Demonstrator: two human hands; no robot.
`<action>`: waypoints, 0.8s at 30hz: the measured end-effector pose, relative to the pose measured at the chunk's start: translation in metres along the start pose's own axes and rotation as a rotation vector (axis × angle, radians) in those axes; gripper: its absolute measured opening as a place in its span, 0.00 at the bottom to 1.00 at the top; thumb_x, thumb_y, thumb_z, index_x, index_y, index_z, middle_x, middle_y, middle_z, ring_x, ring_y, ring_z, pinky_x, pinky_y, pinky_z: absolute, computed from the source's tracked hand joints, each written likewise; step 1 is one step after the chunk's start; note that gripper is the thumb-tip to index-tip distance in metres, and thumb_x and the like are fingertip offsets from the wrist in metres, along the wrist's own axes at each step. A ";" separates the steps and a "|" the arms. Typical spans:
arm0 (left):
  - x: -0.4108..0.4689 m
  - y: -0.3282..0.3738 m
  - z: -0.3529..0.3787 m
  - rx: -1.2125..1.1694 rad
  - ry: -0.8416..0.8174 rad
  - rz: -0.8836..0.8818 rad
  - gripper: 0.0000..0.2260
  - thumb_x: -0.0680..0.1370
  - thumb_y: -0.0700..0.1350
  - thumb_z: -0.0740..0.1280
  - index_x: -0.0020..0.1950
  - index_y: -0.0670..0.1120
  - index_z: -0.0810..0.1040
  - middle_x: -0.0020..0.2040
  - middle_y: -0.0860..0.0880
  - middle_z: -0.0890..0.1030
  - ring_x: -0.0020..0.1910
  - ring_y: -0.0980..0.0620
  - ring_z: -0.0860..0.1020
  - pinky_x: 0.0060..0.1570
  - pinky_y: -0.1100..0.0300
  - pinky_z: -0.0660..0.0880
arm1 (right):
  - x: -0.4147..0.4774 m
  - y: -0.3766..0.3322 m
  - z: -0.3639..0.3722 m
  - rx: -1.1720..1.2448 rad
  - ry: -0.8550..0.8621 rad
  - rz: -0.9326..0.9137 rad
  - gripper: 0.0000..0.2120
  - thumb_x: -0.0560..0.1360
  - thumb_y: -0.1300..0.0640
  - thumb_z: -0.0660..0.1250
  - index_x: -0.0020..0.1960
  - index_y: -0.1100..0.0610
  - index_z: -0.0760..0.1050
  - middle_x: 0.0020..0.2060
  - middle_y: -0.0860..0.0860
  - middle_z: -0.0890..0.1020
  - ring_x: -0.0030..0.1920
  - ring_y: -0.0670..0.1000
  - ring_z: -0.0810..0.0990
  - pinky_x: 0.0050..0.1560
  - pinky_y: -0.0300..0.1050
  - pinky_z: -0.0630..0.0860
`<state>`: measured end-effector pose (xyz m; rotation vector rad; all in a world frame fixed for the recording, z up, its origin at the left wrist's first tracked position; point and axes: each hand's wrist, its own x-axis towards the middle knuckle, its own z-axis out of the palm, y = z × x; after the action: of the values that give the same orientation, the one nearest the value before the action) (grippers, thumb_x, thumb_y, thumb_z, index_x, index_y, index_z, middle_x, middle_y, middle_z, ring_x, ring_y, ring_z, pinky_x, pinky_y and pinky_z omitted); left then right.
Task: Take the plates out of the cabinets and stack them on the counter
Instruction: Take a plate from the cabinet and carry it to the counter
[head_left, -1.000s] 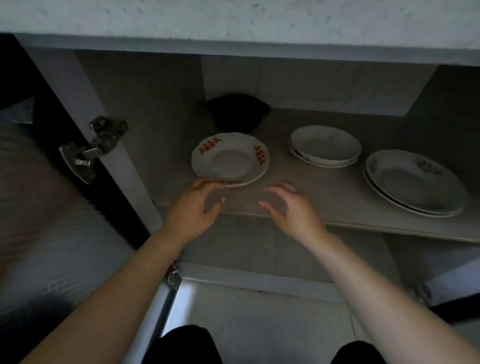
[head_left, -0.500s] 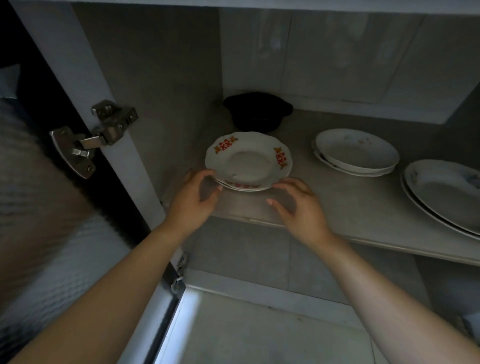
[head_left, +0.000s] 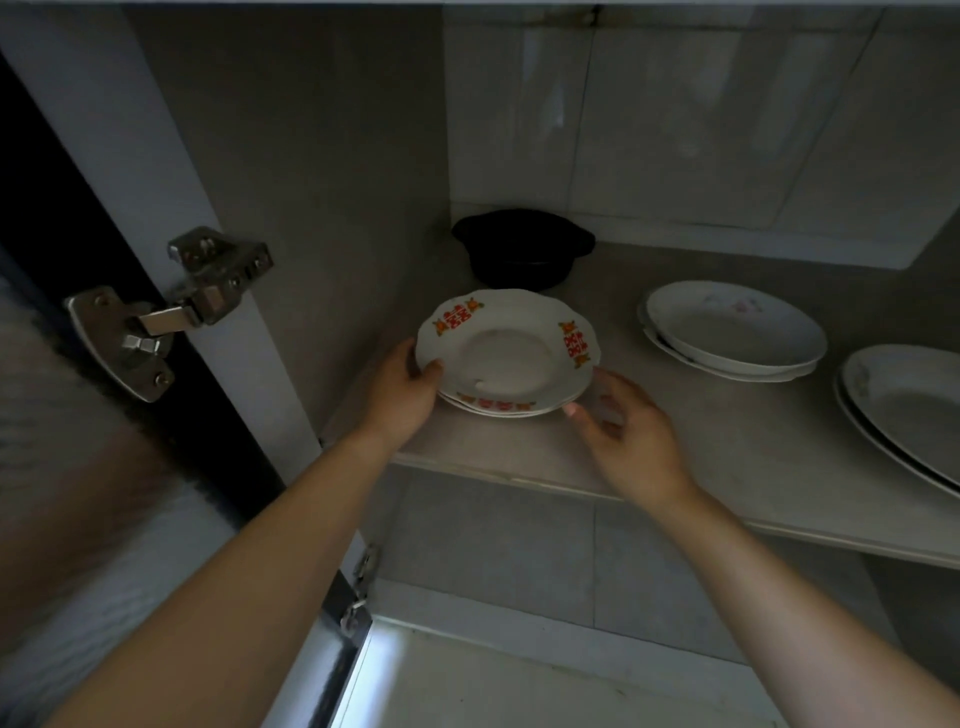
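Note:
A small stack of white plates with red and orange rim marks (head_left: 506, 353) rests on the cabinet shelf (head_left: 691, 457). My left hand (head_left: 402, 395) grips the stack's left rim, thumb on top. My right hand (head_left: 628, 431) has its fingers curled at the stack's lower right edge, fingertips touching the underside. To the right lies a second stack of plain white plates (head_left: 735, 330), and at the far right a pair of larger oval plates (head_left: 909, 410), partly cut off by the frame.
A black pot (head_left: 522, 249) stands at the back of the shelf behind the marked plates. The open cabinet door with its metal hinge (head_left: 156, 312) is on the left. A lower compartment and pale floor lie below the shelf.
Both hands moved forward from the shelf's front edge to the marked plates. My left hand has closed on the left rim and my right fingers reached the right edge.

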<state>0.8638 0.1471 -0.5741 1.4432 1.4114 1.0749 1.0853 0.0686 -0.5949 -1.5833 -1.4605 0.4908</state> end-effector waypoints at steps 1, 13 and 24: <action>0.003 -0.001 0.000 -0.031 -0.015 -0.023 0.14 0.77 0.38 0.63 0.62 0.42 0.74 0.59 0.43 0.79 0.59 0.46 0.77 0.60 0.51 0.73 | 0.000 -0.001 0.000 0.012 -0.005 0.010 0.26 0.72 0.47 0.69 0.66 0.55 0.71 0.62 0.53 0.75 0.59 0.52 0.76 0.58 0.53 0.76; -0.017 0.001 0.005 -0.149 0.041 -0.078 0.17 0.70 0.30 0.65 0.55 0.45 0.78 0.51 0.45 0.81 0.54 0.45 0.79 0.58 0.43 0.75 | -0.017 -0.014 -0.012 0.092 -0.017 0.078 0.24 0.73 0.53 0.69 0.67 0.55 0.69 0.63 0.50 0.73 0.55 0.48 0.75 0.52 0.40 0.73; -0.074 0.004 -0.013 -0.159 0.046 -0.109 0.17 0.72 0.28 0.66 0.56 0.45 0.77 0.51 0.46 0.80 0.53 0.47 0.78 0.57 0.48 0.75 | -0.008 -0.028 -0.022 -0.053 -0.007 0.151 0.26 0.73 0.49 0.69 0.67 0.57 0.69 0.63 0.55 0.74 0.55 0.53 0.78 0.56 0.43 0.74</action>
<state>0.8521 0.0733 -0.5687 1.2219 1.3872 1.1301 1.0844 0.0512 -0.5631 -1.7441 -1.3745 0.5487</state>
